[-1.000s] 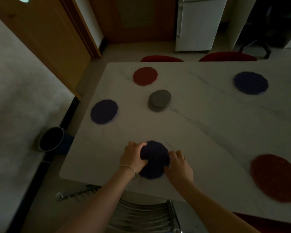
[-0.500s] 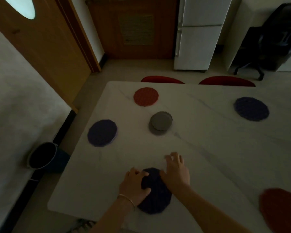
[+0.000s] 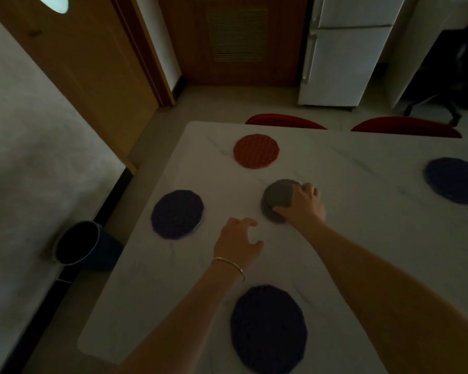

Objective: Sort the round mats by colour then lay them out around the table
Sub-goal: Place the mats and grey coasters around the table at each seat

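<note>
Right hand (image 3: 304, 207) gripping grey mats (image 3: 278, 199) stacked mid-table (image 3: 362, 238). Left hand (image 3: 237, 238) loosely curled, holding nothing, at seven o'clock from stack. Blue mats (image 3: 177, 214) at nine, six and three; red mat (image 3: 256, 151) at eleven.

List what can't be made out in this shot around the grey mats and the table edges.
Head view only:
- Grey mat stack: the right hand covers its right side; how many mats it holds is unclear.
- Far-right blue mat: cut off by the frame edge.
- Near blue mat: its bottom edge is cropped.
- Left hand: dim light and blur hide whether it touches the table.
</note>
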The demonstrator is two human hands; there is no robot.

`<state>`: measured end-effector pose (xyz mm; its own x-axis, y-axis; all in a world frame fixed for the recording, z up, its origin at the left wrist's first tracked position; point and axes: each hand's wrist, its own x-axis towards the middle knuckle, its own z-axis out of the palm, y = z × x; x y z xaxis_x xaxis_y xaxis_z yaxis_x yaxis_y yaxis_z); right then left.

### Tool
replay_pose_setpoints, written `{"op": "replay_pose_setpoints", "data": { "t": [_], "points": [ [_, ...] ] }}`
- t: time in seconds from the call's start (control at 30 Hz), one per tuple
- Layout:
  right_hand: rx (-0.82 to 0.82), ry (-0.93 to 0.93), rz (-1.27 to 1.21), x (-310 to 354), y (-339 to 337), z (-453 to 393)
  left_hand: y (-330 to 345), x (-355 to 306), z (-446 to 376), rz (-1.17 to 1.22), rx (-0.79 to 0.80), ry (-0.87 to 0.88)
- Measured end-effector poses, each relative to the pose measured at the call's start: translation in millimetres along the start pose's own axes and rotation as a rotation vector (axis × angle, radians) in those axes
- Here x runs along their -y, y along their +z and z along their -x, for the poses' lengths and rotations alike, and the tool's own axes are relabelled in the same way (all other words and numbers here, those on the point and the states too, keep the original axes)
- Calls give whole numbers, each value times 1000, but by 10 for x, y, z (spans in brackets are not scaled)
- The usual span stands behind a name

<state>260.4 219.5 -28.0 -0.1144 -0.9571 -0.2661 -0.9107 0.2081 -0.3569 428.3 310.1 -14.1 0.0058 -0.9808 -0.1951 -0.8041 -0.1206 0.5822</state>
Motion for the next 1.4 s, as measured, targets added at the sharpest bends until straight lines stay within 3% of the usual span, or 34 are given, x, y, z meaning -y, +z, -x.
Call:
{"op": "replay_pose_setpoints", "data": {
  "t": [0.37, 0.47, 0.53, 0.6, 0.7, 0.8, 0.9, 1.0, 1.13, 1.23, 1.4],
  "points": [
    [45, -151, 185, -115, 197, -75, 70, 69, -136, 80, 5, -41],
    [-74, -218, 123, -77, 146, -2, 90, 2, -162, 171, 10, -90],
    [-216, -231, -17, -39, 82, 82, 67, -102, -215, 299, 29, -180],
    [-315, -245, -130, -16, 4, 154, 6, -249, -287, 577, 56, -326],
    [-313, -333, -243, -8, -97, 250, -88, -471, -352, 1080, 151, -579],
    [-234, -481, -224, -41, -96, 379, -57, -572, -376, 1385, 145, -655],
    [-182, -648, -128, -133, -32, 517, 11, -613, -376, 1493, 70, -641],
    [-156, -712, -115, -250, -3, 577, 69, -610, -334, 1442, 12, -619],
    [-192, -627, -184, -322, -28, 590, 75, -544, -286, 1434, -51, -616],
    [-288, -455, -280, -333, -25, 507, 39, -436, -279, 1444, -102, -635],
    [-86, -149, -128, -270, 0, 258, -31, -126, -244, 1493, -120, -658]
  ]
}}
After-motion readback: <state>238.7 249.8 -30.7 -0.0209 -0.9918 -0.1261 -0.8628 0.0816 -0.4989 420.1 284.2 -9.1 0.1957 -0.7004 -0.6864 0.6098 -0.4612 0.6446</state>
